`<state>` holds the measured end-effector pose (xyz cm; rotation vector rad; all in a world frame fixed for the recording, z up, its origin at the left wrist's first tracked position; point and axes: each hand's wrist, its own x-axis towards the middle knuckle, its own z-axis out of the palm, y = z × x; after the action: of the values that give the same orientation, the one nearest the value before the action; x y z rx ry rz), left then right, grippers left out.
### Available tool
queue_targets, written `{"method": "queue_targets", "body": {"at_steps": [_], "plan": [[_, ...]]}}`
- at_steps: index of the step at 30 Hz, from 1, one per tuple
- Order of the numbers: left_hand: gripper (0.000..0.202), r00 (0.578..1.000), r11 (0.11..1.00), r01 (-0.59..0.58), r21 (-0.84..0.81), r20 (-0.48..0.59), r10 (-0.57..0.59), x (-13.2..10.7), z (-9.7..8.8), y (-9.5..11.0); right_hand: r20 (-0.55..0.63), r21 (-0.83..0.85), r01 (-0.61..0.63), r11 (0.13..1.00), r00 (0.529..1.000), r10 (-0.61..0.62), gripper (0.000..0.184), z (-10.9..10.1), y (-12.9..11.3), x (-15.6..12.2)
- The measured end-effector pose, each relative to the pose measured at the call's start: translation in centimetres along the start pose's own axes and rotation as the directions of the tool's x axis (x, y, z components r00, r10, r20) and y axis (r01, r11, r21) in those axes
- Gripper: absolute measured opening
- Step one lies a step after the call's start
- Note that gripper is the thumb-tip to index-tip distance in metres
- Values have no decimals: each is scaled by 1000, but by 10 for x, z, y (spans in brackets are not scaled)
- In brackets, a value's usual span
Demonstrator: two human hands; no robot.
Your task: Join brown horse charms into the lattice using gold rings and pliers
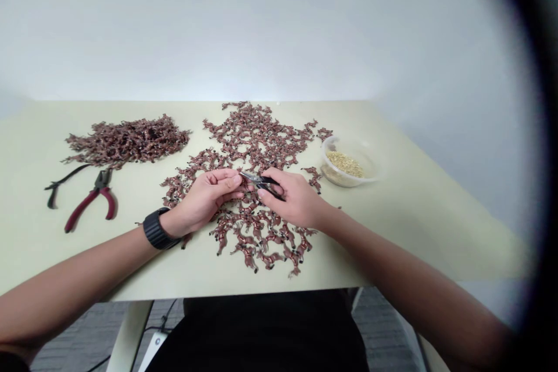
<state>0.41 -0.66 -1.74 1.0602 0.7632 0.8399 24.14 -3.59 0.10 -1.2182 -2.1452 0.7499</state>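
Note:
My right hand (295,193) is closed around black-handled pliers (270,181), their jaws pointing left. The jaw tips meet the fingertips of my left hand (212,195), which pinches a small brown reindeer-like figure (244,186), mostly hidden by the fingers. Whether the jaws touch the figure, I cannot tell. Under and around both hands lie many similar shiny brown figures (261,139), spread loosely over the table. Nearer to me, more of them (270,237) lie below the hands.
A heaped pile of brown figures (131,138) sits at the left of the pale table (418,226). Before it lie red-handled pliers (99,197) and a thin black tool (61,183). On the right stands a clear plastic bowl (368,173) holding tiny gold-coloured pieces (345,164).

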Motion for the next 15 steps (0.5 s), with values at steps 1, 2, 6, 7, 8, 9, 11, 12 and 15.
{"method": "queue_targets", "body": {"at_steps": [1, 2, 6, 7, 8, 9, 11, 12, 15], "plan": [[18, 1000, 1000, 0, 2, -4, 0, 0, 0, 0, -1, 1, -3, 1000, 1000, 3, 22, 0, 0, 0], [19, 1000, 1000, 0, 6, -7, 0, 0, 0, 0, -3, 4, -7, 1000, 1000, 7, 22, -1, 0, 0], [25, 996, 994, -45, 102, -78, 53, -1, 2, -3, 15, 93, -65, 994, 998, 64, 25, 2, -1, 0], [26, 989, 984, -75, 159, -113, 94, -2, 3, -3, 28, 144, -88, 986, 996, 85, 27, 4, -2, 0], [28, 977, 966, -116, 229, -148, 152, -3, 4, -4, 44, 210, -115, 971, 993, 108, 29, 6, -3, -1], [28, 957, 935, -163, 316, -179, 227, -4, 4, -5, 71, 291, -149, 945, 988, 134, 31, 8, -4, -1], [28, 893, 804, -260, 534, -183, 411, -6, 1, -4, 188, 493, -266, 828, 962, 197, 34, 10, -6, 0], [26, 850, 701, -310, 642, -143, 506, -6, -3, -3, 280, 592, -353, 725, 933, 225, 36, 11, -6, 0], [25, 742, 341, -461, 819, 145, 654, -5, -18, 2, 572, 719, -607, 338, 793, 208, 37, 6, -5, 3]]}}
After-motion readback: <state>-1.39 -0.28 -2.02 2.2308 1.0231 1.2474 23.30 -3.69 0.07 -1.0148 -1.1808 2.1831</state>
